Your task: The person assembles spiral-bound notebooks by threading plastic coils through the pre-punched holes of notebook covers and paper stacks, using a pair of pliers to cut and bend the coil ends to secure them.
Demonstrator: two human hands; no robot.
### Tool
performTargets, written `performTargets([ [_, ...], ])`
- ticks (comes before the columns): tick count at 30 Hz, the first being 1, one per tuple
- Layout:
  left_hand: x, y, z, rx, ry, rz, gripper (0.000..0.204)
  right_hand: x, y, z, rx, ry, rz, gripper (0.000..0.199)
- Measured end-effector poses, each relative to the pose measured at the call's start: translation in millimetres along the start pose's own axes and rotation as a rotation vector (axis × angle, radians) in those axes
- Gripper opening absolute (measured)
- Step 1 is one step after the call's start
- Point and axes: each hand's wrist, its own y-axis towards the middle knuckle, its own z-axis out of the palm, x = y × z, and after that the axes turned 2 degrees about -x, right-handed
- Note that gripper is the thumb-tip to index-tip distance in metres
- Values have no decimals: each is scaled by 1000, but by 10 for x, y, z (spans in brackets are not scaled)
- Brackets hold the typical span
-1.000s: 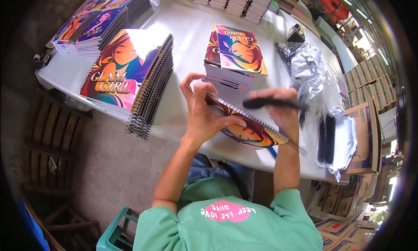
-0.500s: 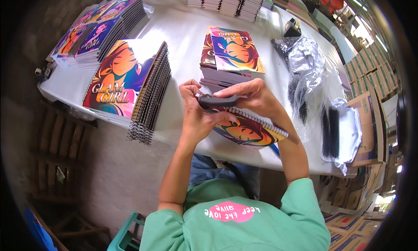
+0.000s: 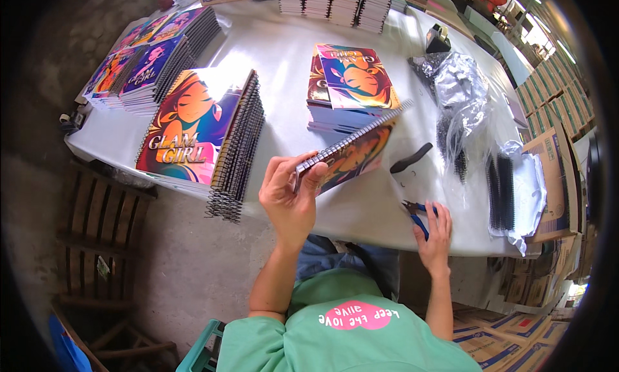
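Note:
My left hand (image 3: 288,194) pinches a spiral-bound notebook (image 3: 361,154) by one end of its coil. The notebook stands tilted above the table, its coil edge up and its colourful illustrated cover showing. At the table's front edge my right hand (image 3: 434,235) has its fingers over the blue handles of small cutting pliers (image 3: 412,209), whose dark jaws point up and left. Beyond the pliers lies a dark curved hand tool (image 3: 411,159), out of both hands. A stack of bound books (image 3: 351,81) sits just behind the held notebook.
Coil-bound notebooks form a large stack (image 3: 187,127) at left, with more piles (image 3: 145,62) behind. White-paged stacks (image 3: 335,1) stand at the far edge. On the right are clear plastic wrap (image 3: 461,88), black coils (image 3: 500,191), a tape dispenser (image 3: 438,38) and cardboard boxes (image 3: 548,178).
My right hand has let go of the dark tool, now on the table, and moved down right to the pliers. My left hand still holds the notebook, now with its far end raised.

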Motion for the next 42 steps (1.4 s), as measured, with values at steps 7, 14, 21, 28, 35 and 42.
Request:
performTargets([
  [7,31,-108,6,-24,366,437,30,957,270,-629,-191,884,-81,46],
  [14,-86,-88,14,-37,487,562,31,1362,631,-964,-244,547,-333,49],
  [21,-37,-117,18,-69,466,664,33,1244,637,-923,511,1225,-44,42],
  [28,-111,-136,24,-79,417,267,27,1132,617,-772,211,1003,-232,43],
  [35,-189,-56,-7,-129,-117,-69,41,399,149,-327,119,173,23,55],
  [42,-521,-12,-157,-174,-287,21,21,667,730,-213,-246,1022,-117,75],
])
